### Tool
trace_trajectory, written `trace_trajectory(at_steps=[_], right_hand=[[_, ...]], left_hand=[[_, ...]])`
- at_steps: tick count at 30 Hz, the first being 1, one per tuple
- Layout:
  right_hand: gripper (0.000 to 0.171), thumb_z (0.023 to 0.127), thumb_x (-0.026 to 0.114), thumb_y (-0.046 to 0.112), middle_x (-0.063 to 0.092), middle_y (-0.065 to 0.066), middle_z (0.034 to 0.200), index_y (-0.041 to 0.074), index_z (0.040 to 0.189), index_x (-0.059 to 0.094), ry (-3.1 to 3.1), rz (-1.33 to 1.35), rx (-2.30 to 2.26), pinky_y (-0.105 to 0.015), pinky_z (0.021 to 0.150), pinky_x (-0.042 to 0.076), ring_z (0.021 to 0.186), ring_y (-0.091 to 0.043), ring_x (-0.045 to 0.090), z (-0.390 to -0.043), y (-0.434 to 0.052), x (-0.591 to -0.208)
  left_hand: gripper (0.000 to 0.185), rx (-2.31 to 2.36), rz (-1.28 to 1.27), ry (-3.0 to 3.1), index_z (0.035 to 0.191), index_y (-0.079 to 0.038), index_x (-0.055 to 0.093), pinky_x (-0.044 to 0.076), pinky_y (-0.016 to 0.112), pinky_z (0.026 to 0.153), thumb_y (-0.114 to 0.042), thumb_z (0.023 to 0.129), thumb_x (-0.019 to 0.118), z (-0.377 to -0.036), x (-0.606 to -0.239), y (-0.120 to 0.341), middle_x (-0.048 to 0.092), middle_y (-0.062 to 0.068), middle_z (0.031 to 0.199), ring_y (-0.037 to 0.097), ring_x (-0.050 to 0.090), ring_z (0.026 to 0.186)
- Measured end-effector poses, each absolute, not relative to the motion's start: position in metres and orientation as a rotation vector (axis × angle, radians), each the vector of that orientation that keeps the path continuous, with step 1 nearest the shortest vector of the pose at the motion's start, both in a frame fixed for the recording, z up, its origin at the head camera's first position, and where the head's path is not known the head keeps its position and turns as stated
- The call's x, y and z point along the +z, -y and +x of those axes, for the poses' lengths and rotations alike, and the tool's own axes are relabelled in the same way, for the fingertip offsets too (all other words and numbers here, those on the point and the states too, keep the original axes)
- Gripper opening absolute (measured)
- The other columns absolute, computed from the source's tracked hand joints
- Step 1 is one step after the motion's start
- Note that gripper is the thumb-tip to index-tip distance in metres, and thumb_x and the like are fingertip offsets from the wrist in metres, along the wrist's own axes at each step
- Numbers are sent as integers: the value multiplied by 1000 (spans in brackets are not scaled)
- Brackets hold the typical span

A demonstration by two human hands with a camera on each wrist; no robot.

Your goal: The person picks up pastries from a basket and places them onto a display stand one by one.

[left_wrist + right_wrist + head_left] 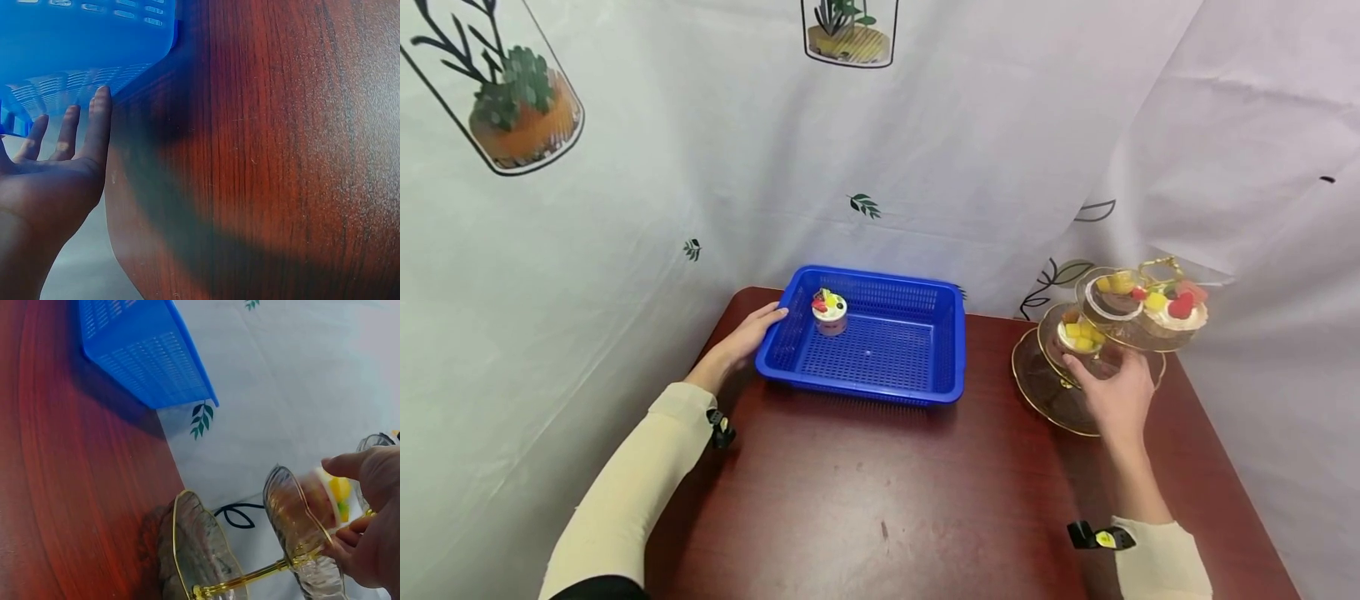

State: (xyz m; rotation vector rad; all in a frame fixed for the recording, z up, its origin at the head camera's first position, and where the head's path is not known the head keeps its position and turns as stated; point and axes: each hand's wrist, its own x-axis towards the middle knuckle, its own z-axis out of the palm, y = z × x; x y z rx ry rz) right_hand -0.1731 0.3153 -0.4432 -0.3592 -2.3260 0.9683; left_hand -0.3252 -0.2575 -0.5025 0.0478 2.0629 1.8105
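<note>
Tabletop (880, 500) nearest, dark red wood. Left hand (741, 337) at 10 o'clock, fingers straight, resting against basket (880, 392) left wall. One cake (830, 309) inside basket, far-left corner. Right hand (1116, 392) at 2 o'clock, fingers curled round mango cup (1078, 333) on stand (1037, 387) middle tier. Two more cakes on top tier.

The dark red wooden table (880, 508) carried a blue basket (880, 350) and, well apart, a glass tiered stand (1060, 400).

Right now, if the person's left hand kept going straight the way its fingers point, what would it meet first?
The left hand already touches the blue basket at its near left rim with straight fingers, so it would press that wall first.
</note>
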Motion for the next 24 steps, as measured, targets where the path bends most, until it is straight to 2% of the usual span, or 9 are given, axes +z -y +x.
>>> trace_trajectory(at_steps=[3, 5, 9, 14, 16, 21, 24], right_hand=[[59, 84, 92, 22, 63, -26, 123, -8, 128, 66, 2315, -358, 953, -53, 102, 49, 106, -42, 68, -166, -311, -442], [57, 83, 92, 22, 63, -24, 120, -7, 126, 67, 2302, -360, 930, -41, 99, 51, 101, -35, 68, -161, -307, -442], [55, 81, 94, 19, 65, -21, 116, -5, 124, 69, 2264, -328, 937, -17, 89, 44, 93, -14, 62, -155, -298, -440], [51, 83, 91, 8, 66, -20, 117, -8, 125, 67, 2196, -222, 1025, -10, 84, 47, 93, -2, 60, -154, -286, -442], [51, 82, 91, 6, 67, -20, 116, -8, 125, 68, 2179, -177, 1042, -11, 85, 47, 94, -3, 61, -157, -279, -443], [53, 81, 92, 4, 67, -21, 116, -9, 125, 67, 2183, -42, 1104, -12, 89, 47, 99, -24, 66, -170, -256, -440], [55, 80, 93, 6, 67, -21, 117, -8, 126, 67, 2202, 42, 1143, -14, 91, 49, 101, -28, 67, -179, -240, -436]], left_hand=[[68, 1812, 49, -2065, 169, -15, 24, 62, 39, 89, -48, 113, 46, -325, -503, 257, 49, 28, 153, 36, 63, 122], [68, 1817, 42, -2060, 169, -15, 25, 62, 40, 89, -48, 113, 46, -326, -503, 257, 50, 28, 153, 37, 64, 122], [68, 1820, 39, -2046, 169, -15, 25, 62, 43, 90, -47, 113, 47, -327, -503, 259, 50, 28, 153, 40, 62, 124], [68, 1796, 54, -2044, 170, -16, 21, 60, 45, 95, -46, 114, 44, -325, -502, 259, 47, 27, 156, 43, 57, 131], [68, 1787, 57, -2044, 170, -17, 20, 59, 46, 97, -46, 114, 44, -325, -502, 259, 46, 27, 157, 44, 55, 133], [69, 1786, 50, -2047, 170, -17, 21, 60, 46, 97, -47, 113, 45, -328, -501, 260, 46, 27, 157, 44, 56, 132], [68, 1790, 44, -2049, 170, -16, 22, 60, 45, 95, -47, 113, 45, -329, -501, 260, 47, 27, 156, 43, 57, 130]])
